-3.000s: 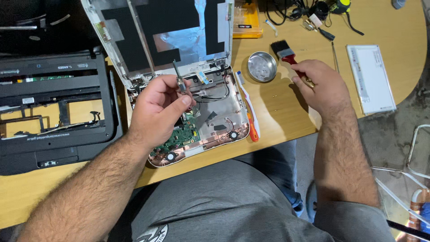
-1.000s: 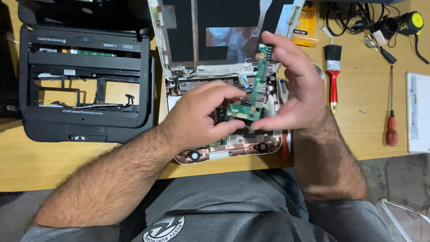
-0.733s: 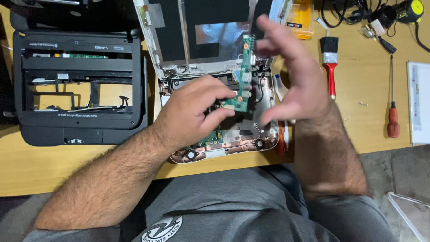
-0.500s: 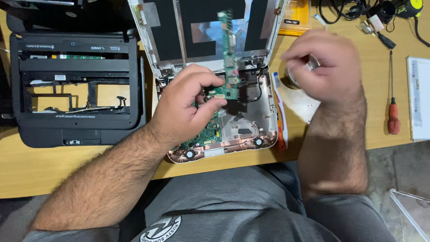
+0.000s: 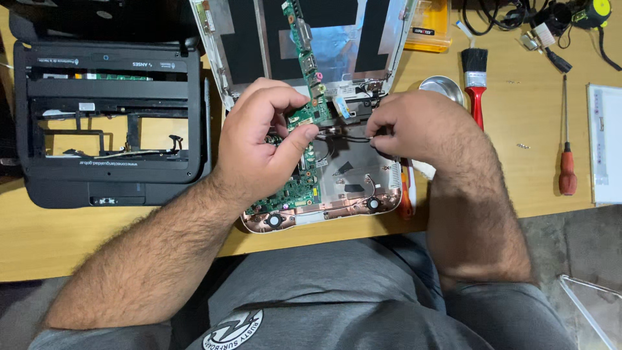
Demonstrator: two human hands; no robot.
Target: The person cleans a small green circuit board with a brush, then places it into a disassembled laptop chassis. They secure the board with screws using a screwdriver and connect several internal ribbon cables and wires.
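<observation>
An opened small laptop lies in front of me, its white bottom shell [image 5: 363, 194] showing a green mainboard [image 5: 291, 191] and its lid [image 5: 337, 39] folded back. My left hand [image 5: 259, 146] pinches the lower end of a narrow green circuit board [image 5: 304, 58] that stands up over the lid. My right hand [image 5: 421, 126] grips a thin black cable [image 5: 346, 138] at the hinge area inside the shell.
A black laptop keyboard frame [image 5: 110, 123] lies to the left. To the right are a red-handled brush [image 5: 476, 78], a small metal dish [image 5: 440, 87], a red screwdriver [image 5: 567, 155], a white panel [image 5: 606, 142], tangled cables [image 5: 518, 16] and a yellow box [image 5: 427, 26] on the wooden table [image 5: 78, 240].
The narrow board went from being held in both hands over the laptop to being held by the left hand alone. The right hand let go and dropped to the cable by the hinge.
</observation>
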